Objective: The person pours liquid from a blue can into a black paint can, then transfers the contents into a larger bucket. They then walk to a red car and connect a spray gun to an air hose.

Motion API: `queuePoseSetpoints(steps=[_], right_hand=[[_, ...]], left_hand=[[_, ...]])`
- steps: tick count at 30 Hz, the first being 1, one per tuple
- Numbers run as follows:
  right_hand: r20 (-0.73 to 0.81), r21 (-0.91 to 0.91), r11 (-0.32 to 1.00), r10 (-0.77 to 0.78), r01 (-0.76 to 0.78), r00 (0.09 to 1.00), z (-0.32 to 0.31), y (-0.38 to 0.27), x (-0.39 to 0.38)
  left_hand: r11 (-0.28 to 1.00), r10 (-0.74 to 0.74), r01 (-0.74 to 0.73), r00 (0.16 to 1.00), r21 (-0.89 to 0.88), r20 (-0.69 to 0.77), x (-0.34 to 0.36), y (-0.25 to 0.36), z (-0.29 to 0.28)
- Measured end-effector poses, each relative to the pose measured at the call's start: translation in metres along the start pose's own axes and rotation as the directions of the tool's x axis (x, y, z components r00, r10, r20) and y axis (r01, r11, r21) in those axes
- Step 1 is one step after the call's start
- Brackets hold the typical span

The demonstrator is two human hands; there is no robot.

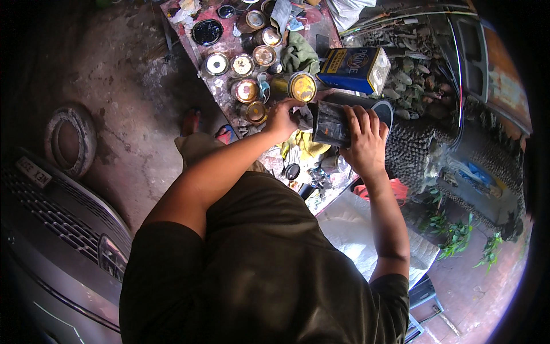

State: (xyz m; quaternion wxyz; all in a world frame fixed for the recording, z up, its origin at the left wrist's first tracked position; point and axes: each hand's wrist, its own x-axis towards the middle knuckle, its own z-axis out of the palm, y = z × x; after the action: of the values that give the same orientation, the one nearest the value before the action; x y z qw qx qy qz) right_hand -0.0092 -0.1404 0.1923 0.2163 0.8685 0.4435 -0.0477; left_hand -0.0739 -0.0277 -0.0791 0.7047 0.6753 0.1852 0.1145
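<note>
My right hand (366,137) is wrapped over a black cylindrical container (331,125), which is tipped on its side above the table. Close to the container's left end, my left hand (282,121) has its fingers closed around a dark grey piece (306,118), too hidden to name. Just beyond my left hand stands a jar with a yellow-stained lid (302,87). Behind the right hand shows a dark tub with a grey rim (385,109), partly covered by my fingers. A yellow cloth (309,147) lies below the held container.
Several paint-stained cans and jars (243,65) crowd the table's left side. A blue rectangular tin (355,69) and a green rag (299,54) stand beyond my hands. At left are a tyre (70,140) and a car front (63,229). Plants (452,232) grow at right.
</note>
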Motion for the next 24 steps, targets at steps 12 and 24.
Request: queuePoseSetpoints(steps=[12,24], right_hand=[[0.053,-0.059,0.998,-0.009,0.012,0.999,-0.015,-0.004,0.000],[0.054,-0.084,0.996,-0.026,0.030,0.998,-0.024,-0.006,0.000]], left_hand=[[0.997,-0.060,0.062,0.998,-0.051,0.035,0.000,0.006,-0.003],[0.990,-0.103,0.107,0.994,-0.094,0.047,-0.002,0.018,-0.008]])
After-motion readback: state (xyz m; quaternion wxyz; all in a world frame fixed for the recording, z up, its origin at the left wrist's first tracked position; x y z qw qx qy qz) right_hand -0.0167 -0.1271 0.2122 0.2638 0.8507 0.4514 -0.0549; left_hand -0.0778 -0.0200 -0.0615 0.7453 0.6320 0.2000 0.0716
